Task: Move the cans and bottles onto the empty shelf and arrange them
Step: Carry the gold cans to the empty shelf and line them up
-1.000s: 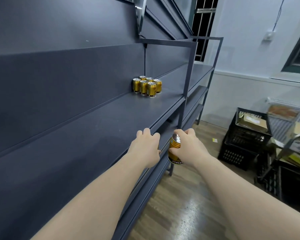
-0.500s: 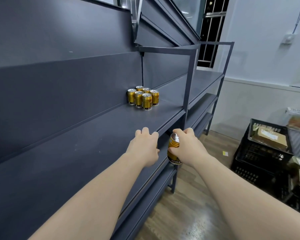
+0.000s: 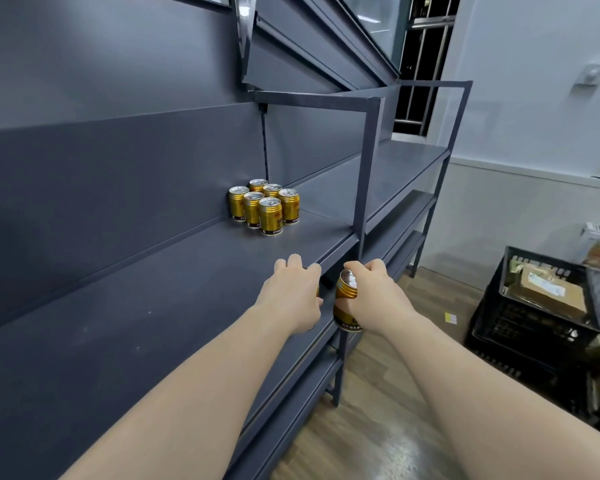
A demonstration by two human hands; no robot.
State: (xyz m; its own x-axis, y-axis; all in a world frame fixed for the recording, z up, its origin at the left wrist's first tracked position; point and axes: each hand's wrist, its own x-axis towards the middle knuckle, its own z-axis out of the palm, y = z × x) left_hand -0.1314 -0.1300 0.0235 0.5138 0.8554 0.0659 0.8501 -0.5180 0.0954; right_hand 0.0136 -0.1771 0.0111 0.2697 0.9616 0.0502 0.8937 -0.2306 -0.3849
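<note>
A gold can (image 3: 346, 291) is gripped by the right hand (image 3: 378, 301); whatever's in the curled left hand (image 3: 291, 296) can't be told. Best set upright, snug against the six-can cluster (image 3: 265, 206).

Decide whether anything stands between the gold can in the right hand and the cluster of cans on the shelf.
Nothing visible does. The right hand grips the can just off the shelf's front edge; bare shelf runs to the six cans. The frame post stands right of that path.
</note>
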